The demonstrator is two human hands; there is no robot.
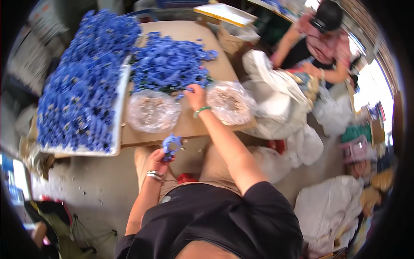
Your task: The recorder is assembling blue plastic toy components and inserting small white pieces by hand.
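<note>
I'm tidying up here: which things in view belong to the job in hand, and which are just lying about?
Likely part of the job:
blue ring-shaped piece in the left hand
blue pile at the right hand
white tray of blue pieces
perhaps the tabletop clear bags

Apparently just lying about:
pale floor sack
pink plastic item

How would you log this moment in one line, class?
left hand: holds blue flower | right hand: at flower pile's near edge | table: two plastic bags | tray: heaped with flowers
</note>
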